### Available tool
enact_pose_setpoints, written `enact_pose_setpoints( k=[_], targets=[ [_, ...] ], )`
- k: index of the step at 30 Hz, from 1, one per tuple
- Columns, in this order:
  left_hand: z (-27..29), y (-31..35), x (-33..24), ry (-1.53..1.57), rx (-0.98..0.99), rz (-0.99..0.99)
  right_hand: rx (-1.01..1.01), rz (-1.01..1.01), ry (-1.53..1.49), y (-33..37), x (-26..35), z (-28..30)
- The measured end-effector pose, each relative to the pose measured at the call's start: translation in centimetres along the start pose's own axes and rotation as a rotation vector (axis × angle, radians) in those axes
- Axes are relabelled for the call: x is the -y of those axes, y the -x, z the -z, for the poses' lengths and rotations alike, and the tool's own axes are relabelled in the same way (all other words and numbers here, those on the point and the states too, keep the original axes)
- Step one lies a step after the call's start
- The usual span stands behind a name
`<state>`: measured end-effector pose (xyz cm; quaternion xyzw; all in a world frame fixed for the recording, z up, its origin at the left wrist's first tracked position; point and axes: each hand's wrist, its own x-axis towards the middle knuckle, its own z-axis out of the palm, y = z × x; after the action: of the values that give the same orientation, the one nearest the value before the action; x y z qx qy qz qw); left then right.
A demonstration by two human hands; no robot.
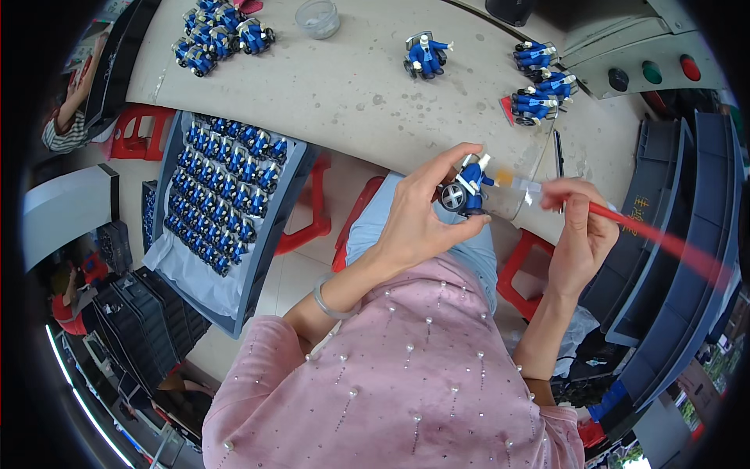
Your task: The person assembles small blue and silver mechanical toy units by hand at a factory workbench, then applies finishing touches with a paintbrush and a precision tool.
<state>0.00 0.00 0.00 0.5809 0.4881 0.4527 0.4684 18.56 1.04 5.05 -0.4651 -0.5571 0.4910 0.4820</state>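
Between its thumb and fingers, my left hand [410,219] holds a small wheelchair figurine [475,173], a seated figure in blue with a pale head and a dark spoked wheel. Pinched in my right hand [580,242] is a thin paintbrush [652,230] with a long red handle, blurred by motion. Its yellowish tip lies right beside the figurine's front; whether they touch I cannot tell. Farther off on the table [312,102], one like figurine [426,56] sits by itself. A group of like figurines [539,86] stands at the right, and another cluster [215,35] at the far left.
Left of my lap, a grey tray [248,301] lined with white sheet carries rows of figurines. A clear cup [318,19] stands at the table's back. A control box with round buttons [651,72] is at right, above stacked grey trays [648,234]. Red stools [316,211] flank me.
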Motion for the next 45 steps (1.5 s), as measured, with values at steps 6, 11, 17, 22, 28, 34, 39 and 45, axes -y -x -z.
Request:
enact_pose_setpoints(
  k=[6, 11, 17, 22, 28, 34, 39, 45],
  targets=[
    [0.4, 0.2, -0.2, 0.023, 0.019, 0.177, -0.127, -0.12, 0.158, 0.2, -1.2, -2.4],
    [0.2, 0.2, -0.5, -0.012, 0.018, 0.166, -0.096, -0.113, 0.03, 0.4, -2.0, -3.6],
    [-0.1, 0.5, -0.2, -0.08, -0.052, 0.016, -0.073, -0.067, 0.182, 0.7, -2.2, -3.7],
    [0.1, 0.6, 0.0, -0.181, -0.084, -0.069, -0.068, -0.052, 0.151, 1.0, -2.3, -3.8],
    [0.2, 0.6, -0.3, -0.372, -0.06, -0.195, -0.179, -0.121, -0.108, 0.3, -2.5, -4.4],
    [0.3, 0.9, 0.3, -0.428, -0.112, -0.276, 0.017, -0.229, -0.231, -1.0, -2.8, -3.7],
    [0.0, 1.2, 0.0, 0.184, -0.137, 0.02, 0.055, -0.081, -0.433, -1.4, -3.7, -3.5],
    [0.7, 1.2, 0.9, 0.696, 0.091, 0.191, 0.056, -0.042, -0.493, -1.5, -3.9, -3.5]
  ],
)
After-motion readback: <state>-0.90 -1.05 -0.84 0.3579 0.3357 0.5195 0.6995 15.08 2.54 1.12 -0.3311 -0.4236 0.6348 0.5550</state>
